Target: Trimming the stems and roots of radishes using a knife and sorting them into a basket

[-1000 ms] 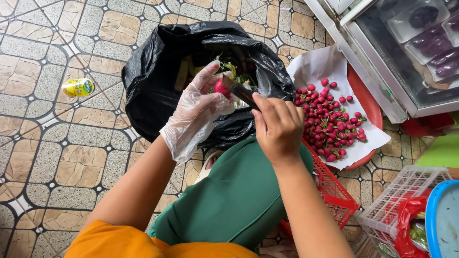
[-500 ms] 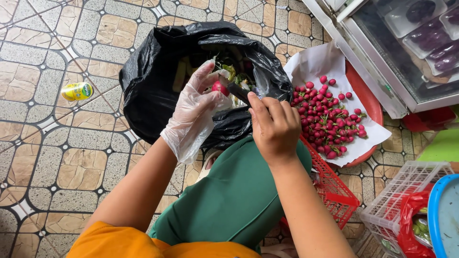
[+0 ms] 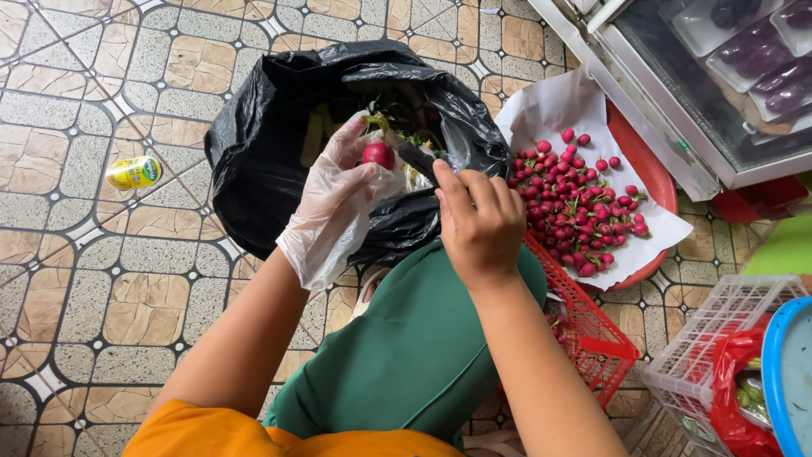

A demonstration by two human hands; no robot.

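Little has shifted since the earlier frames: both hands remain over the open black plastic rubbish bag [image 3: 279, 161], the knife only slightly nearer the radish. The left hand [image 3: 338, 199], in a thin clear plastic glove, pinches a small round red radish [image 3: 378, 154] between thumb and fingertips above the bag's mouth. The bare right hand [image 3: 480, 222] is clenched around the handle of a dark-bladed knife [image 3: 418, 158], whose tip lies just beside the radish. Green leafy trimmings [image 3: 397, 131] lie inside the bag. To the right, a heap of red radishes [image 3: 579, 207] sits on white paper [image 3: 550, 106] spread over a round red tray [image 3: 647, 169], touching a red plastic mesh basket [image 3: 592, 338]. All of this rests on a floor of tan and grey patterned tiles [image 3: 101, 279], where a small yellow can [image 3: 134, 172] lies on its side well left of the bag. A glass-fronted metal-framed cabinet [image 3: 677, 118] fills the upper right corner, and a white wire basket [image 3: 719, 330] stands at the lower right.
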